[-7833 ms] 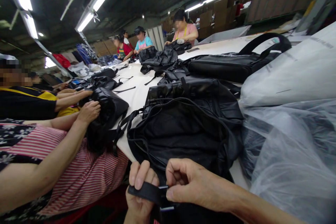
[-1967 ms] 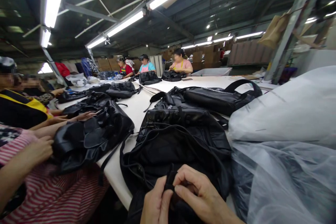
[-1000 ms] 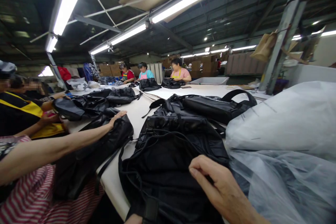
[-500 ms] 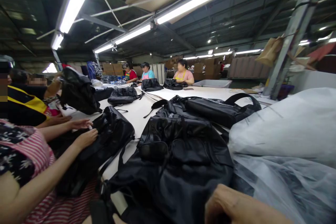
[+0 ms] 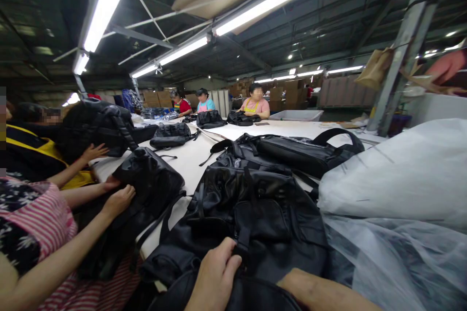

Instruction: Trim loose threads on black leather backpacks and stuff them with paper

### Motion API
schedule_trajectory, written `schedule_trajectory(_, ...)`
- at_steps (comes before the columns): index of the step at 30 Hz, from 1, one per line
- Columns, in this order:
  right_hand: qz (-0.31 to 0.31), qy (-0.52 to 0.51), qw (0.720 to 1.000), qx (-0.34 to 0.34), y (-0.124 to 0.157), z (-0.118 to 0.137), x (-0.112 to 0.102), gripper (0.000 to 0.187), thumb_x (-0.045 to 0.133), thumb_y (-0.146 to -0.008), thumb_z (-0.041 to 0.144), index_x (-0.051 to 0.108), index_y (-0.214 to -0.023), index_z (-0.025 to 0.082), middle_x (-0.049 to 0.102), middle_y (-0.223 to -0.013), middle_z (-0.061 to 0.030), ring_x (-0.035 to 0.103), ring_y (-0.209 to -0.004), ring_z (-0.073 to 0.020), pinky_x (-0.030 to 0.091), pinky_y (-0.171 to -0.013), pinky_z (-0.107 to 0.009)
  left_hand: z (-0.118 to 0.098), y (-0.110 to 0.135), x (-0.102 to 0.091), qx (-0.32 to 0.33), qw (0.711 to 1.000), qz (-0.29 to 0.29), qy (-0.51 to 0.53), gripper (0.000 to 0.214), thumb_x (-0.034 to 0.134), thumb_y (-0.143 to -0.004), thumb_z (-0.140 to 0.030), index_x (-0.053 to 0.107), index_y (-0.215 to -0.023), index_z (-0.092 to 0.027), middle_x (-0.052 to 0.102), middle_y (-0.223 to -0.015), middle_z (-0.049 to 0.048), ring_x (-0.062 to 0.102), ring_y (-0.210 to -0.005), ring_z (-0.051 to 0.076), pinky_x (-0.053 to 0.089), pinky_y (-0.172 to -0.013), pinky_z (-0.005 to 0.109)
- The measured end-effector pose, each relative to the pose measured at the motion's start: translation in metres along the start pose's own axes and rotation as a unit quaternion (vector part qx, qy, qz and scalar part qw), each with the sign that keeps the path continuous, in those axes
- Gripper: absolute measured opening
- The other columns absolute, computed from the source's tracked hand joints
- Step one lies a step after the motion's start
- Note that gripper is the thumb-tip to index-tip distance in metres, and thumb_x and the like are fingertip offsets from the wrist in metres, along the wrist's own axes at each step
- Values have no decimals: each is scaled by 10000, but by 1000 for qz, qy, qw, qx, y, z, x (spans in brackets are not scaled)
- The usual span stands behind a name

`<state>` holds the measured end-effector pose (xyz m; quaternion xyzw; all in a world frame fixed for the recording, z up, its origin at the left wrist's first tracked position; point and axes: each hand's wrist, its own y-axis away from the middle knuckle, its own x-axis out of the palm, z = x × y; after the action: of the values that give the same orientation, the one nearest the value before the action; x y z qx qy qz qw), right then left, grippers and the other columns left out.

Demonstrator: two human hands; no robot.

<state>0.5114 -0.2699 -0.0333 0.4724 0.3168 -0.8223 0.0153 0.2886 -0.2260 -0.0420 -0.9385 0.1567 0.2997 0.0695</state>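
Note:
A large black backpack (image 5: 260, 180) with front pockets lies on the table right in front of me. My left hand (image 5: 219, 269) is at its lower front, thumb and fingers closed round a short black strap (image 5: 243, 240) that hangs over the pocket. My right hand (image 5: 297, 282) rests low on the bag's right side; its fingers are hidden behind the black material, so their hold cannot be seen. Behind this bag lies another black bag (image 5: 302, 153) with a looped handle.
To the left, a co-worker in a striped apron (image 5: 49, 209) handles a black bag (image 5: 149, 180). Clear plastic sheeting (image 5: 401, 180) is heaped at the right. More black bags lie along the white table (image 5: 199, 155), with people seated at its far side and a metal post (image 5: 404, 53) at right.
My left hand has come up from the bottom edge onto the bag's front and the strap. The right hand has shifted slightly lower. The neighbour's hands have moved on their bag.

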Motion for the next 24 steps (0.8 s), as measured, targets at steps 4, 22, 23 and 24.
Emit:
schedule_trajectory(4, 139, -104, 982, 77, -17, -9, -2, 264, 481, -955, 227, 665, -768, 209, 689, -731, 52, 656, -686, -104, 506, -637, -166, 16, 20, -8, -45, 989, 14, 138, 242, 469, -850, -415, 563, -842, -192, 704, -824, 57, 667, -840, 237, 444, -781, 305)
schedule_trajectory(22, 209, -186, 956, 85, -7, -20, 42, 248, 534, -866, 222, 702, -1048, 205, 732, -1004, -52, 670, -951, -230, 480, -821, -301, 36, -17, 14, -178, 952, -66, 238, 303, 579, -626, -292, 535, -906, -185, 622, -506, -20, 642, -522, 215, 479, -577, 303)
schedule_trajectory(23, 213, -213, 950, 86, -7, -19, 41, 225, 549, -865, 249, 702, -1022, 200, 734, -965, -45, 673, -909, -221, 471, -770, -279, 36, -22, 16, -180, 956, -74, 220, 267, 575, -642, -254, 512, -894, -197, 606, -496, -33, 638, -512, 209, 476, -572, 298)
schedule_trajectory(24, 212, -236, 944, 86, -7, -18, 40, 207, 555, -867, 272, 699, -993, 192, 733, -933, -42, 672, -876, -213, 457, -728, -264, 37, -28, 19, -182, 959, -82, 200, 236, 571, -657, -220, 496, -880, -206, 588, -488, -45, 633, -503, 202, 472, -567, 293)
